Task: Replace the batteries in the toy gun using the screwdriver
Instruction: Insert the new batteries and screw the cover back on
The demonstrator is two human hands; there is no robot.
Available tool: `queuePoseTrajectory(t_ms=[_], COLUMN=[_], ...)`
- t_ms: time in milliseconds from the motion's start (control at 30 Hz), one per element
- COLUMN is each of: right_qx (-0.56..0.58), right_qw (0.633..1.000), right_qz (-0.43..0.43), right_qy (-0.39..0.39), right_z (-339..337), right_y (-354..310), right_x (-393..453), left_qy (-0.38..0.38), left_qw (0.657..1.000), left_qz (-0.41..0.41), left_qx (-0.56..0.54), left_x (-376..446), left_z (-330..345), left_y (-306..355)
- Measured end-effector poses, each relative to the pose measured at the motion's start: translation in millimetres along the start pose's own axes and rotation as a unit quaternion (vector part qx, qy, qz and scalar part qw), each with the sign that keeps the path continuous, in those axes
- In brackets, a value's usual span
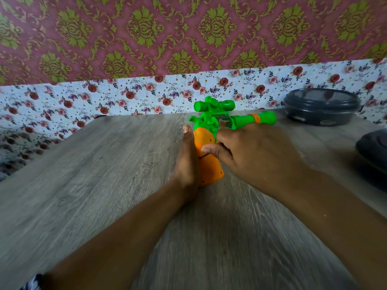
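- left hand edge-on, thumb up, palm pressed against the toy gun grip's left side, fingers hidden behind it
- right hand back up, fingers curled, thumb and fingertips on the grip's right side
- both forearms bare, converging from the bottom corners

**Green, orange and florals**

The toy gun has a bright green body and scope, an orange grip and an orange band on the barrel. The worktop shows grey wood grain. Behind it runs white rose-print cloth, below pink wallpaper with olive damask. Two containers are dark grey.
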State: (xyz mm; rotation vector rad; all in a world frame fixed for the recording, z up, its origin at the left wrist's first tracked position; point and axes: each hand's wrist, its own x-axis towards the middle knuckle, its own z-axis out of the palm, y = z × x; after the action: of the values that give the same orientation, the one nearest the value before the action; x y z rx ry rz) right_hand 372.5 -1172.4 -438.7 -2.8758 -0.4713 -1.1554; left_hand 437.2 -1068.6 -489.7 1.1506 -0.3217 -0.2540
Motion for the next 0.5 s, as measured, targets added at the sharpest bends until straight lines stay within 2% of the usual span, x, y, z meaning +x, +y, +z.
queuePoseTrajectory(t_ms=[100,167,233,333,500], right_qx=[-0.005,0.006,0.056,0.170,0.163], right_qw=[1.000,0.999,0.995,0.979,0.980], right_qz=[0.013,0.013,0.006,0.017,0.005], right_qy=[0.001,-0.030,-0.084,-0.114,-0.112], right_z=[-0.6,-2.7,-5.9,-3.7,-0.7], right_y=[-7.1,-10.9,-8.1,0.2,-0.3], right_x=[0.6,-1.5,-0.1,-1.6,0.3], left_qy=[-0.019,-0.032,-0.032,-0.025,-0.015], left_qw=[1.000,0.999,0.999,0.999,1.000], left_qz=[-0.015,-0.013,-0.010,-0.010,-0.008], left_qx=[0.003,0.017,0.030,0.045,0.020], left_x=[1.0,1.8,1.8,3.4,2.9], left_z=[-2.5,-4.5,-5.8,-6.0,-4.3], left_y=[0.1,0.0,-0.5,-1.2,-2.2])
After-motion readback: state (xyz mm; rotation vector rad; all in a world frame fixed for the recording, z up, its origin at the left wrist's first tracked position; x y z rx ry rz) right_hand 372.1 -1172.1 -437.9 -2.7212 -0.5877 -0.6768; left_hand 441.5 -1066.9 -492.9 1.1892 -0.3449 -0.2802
